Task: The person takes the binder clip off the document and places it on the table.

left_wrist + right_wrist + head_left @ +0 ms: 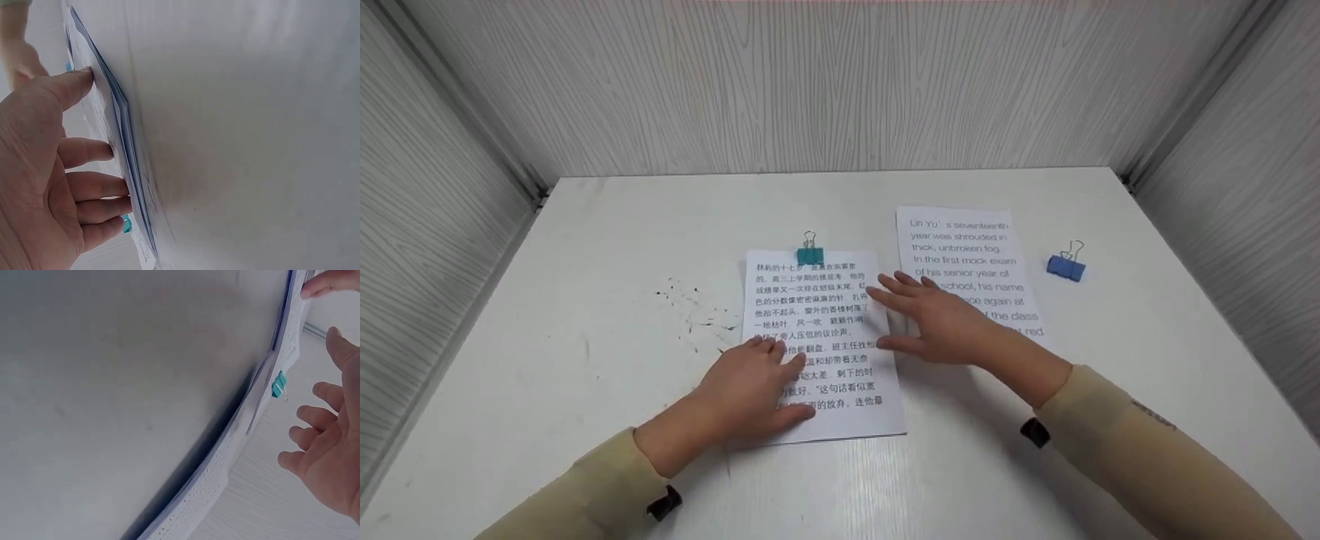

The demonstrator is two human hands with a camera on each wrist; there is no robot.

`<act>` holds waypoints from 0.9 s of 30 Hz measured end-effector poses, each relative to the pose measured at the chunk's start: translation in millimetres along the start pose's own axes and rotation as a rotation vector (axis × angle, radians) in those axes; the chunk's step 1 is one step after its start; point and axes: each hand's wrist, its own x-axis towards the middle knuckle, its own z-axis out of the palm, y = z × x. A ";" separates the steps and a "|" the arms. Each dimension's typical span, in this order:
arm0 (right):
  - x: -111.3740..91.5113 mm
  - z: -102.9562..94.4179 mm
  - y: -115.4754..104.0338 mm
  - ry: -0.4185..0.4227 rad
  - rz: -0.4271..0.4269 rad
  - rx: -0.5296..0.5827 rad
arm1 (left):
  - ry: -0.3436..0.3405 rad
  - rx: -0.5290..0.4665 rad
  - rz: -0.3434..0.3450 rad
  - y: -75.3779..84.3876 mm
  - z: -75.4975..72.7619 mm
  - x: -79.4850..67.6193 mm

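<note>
A stack of paper with printed Chinese text [847, 421] lies on the table, a teal binder clip [810, 256] at its top edge. My left hand [751, 394] rests on the stack's left side; in the left wrist view its fingertips touch the sheets [121, 115], whose edges are slightly spread. My right hand [941, 319] is over the gap between this stack and a second one with English text [960, 226], covering part of that text. Its fingers are loosely extended and hold nothing; the right wrist view shows them apart from the paper.
A blue binder clip [1066, 268] lies right of the English pages, its wire handles pointing up. Dark marks [697, 319] dot the white table [607, 247] left of the Chinese pages. Wood-patterned panels [840, 90] stand at the back and both sides.
</note>
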 end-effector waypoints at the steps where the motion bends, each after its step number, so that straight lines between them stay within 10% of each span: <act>1: 6.7 -2.8 2.2 0.008 0.022 0.013 | 0.000 -0.001 0.001 -0.2 0.3 -0.1; 16: 95.7 -19.9 41.4 0.105 0.245 0.326 | -0.001 -0.005 0.009 -1.5 0.1 -1.5; 27: 118.8 -8.0 51.8 0.071 0.354 0.411 | 0.027 0.005 0.026 -2.3 1.0 -1.2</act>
